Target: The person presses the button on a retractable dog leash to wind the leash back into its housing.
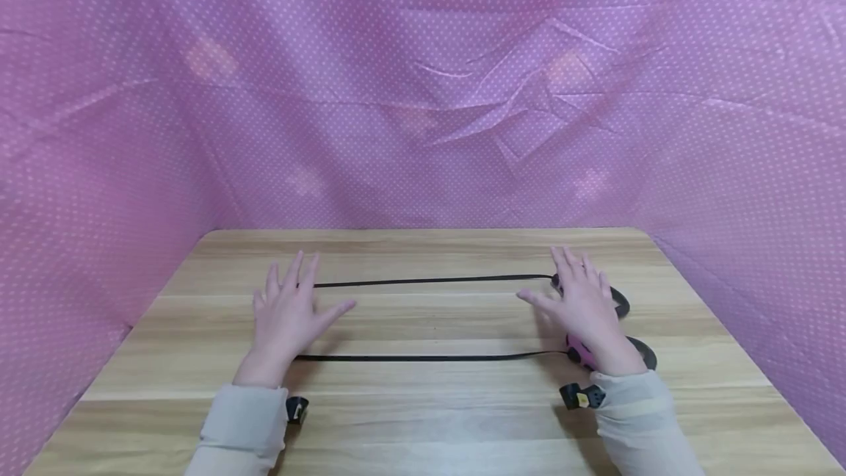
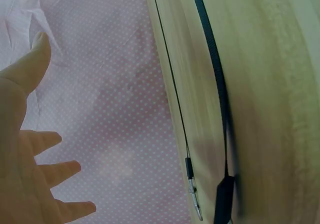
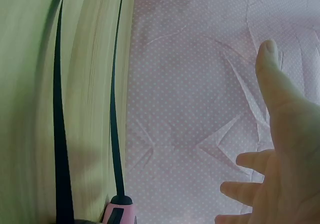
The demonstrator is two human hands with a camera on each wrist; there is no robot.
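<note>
- Black flat straps [image 1: 423,358] with pink-and-black plastic handles [image 1: 577,349] are laid across the pale wood-grain surface [image 1: 423,424].
- Left hand [image 1: 284,322] and right hand [image 1: 584,308] are spread wide above them, nothing held.
- Handles are best gripped firmly, straps kept untangled.
- By the left wrist view alone, a silver metal clip [image 2: 193,191] is shown.

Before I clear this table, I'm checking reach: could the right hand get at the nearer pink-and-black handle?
Probably yes. The right hand hovers close by, spread and empty, and nothing is seen lying on the nearer pink-and-black handle; the hand likely need only draw back and lower.
</note>
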